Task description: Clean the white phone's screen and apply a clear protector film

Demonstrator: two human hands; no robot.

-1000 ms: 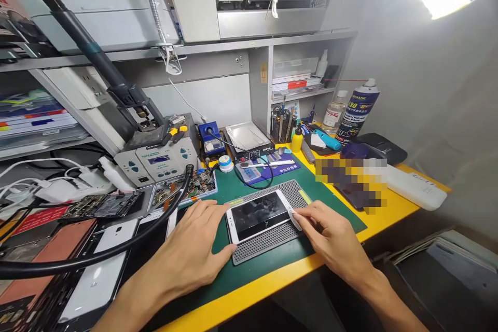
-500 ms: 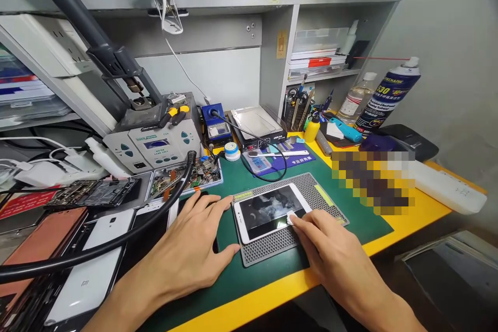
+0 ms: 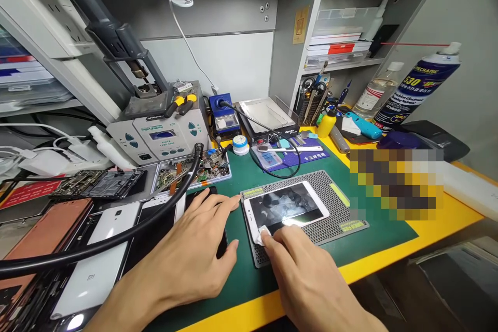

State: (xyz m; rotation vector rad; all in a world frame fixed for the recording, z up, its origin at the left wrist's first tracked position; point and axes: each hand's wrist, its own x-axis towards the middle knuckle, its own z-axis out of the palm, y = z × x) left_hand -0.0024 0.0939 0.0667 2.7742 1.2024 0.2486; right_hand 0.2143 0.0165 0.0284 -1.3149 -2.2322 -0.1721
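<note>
A white smartphone lies face up on a grey perforated mat. My right hand pinches a small white wipe and presses it on the phone's near left corner. Streaks and reflections show on the dark screen. My left hand rests on the green work mat, its fingers spread at the left edge of the grey mat. Partly under that hand lies a dark phone. Nothing shows in the left hand's grasp.
Several phones and phone parts, including a white back cover, are heaped at the left under a black hose. A rework station and a tray of circuit boards stand behind. Bottles and a spray can occupy the back right.
My right hand has moved the wipe from the phone's near right side to its near left corner. The left hand stays beside the mat. The camera view has shifted.
</note>
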